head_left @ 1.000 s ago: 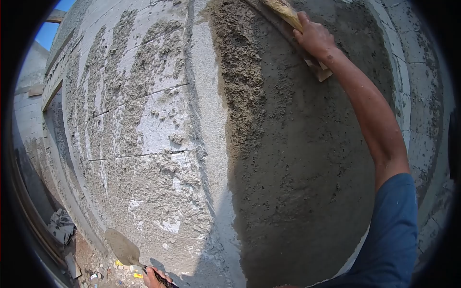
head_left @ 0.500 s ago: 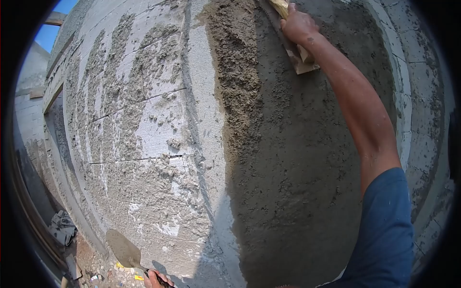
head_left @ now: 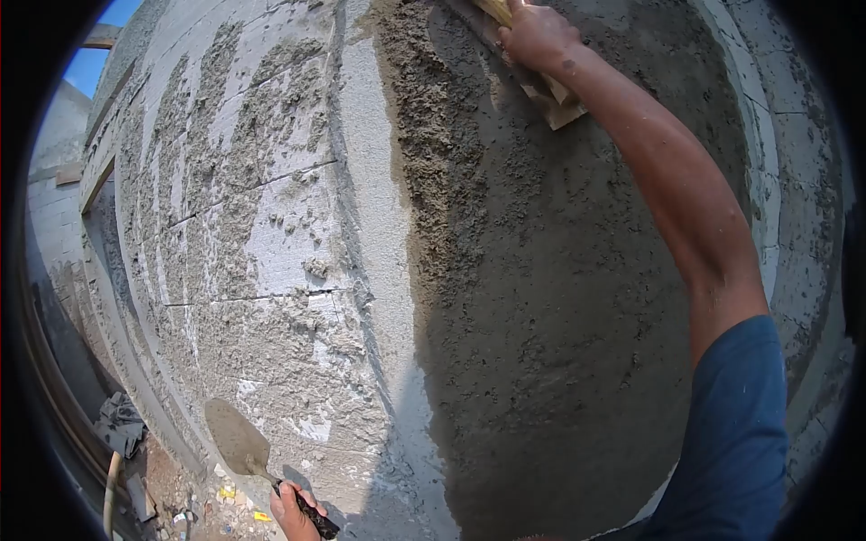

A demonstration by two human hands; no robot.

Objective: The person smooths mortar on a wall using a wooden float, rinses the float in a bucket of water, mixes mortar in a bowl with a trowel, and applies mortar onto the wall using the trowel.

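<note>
At the top of the wall my right hand (head_left: 541, 38) is closed round the handle of a plastering float (head_left: 557, 106), whose long flat board lies against the wet mortar (head_left: 559, 270). Part of the float runs out of view at the upper edge. Low on the left, my left hand (head_left: 296, 514) grips the black handle of a pointed trowel (head_left: 236, 439). The trowel's blade tips up and to the left, in front of the wall, with a thin grey film on it.
Left of the wet mortar runs a pale bare strip (head_left: 383, 225), then a block wall (head_left: 293, 221) with rough mortar splashes. Rubble and scraps (head_left: 225, 496) lie on the ground at lower left, near a crumpled grey cloth or sack (head_left: 119, 424). More blockwork (head_left: 789, 180) stands at right.
My right hand and the float have shifted left and slightly up across the mortar. More of my left hand and the trowel handle has come into view, and the blade sits a little higher.
</note>
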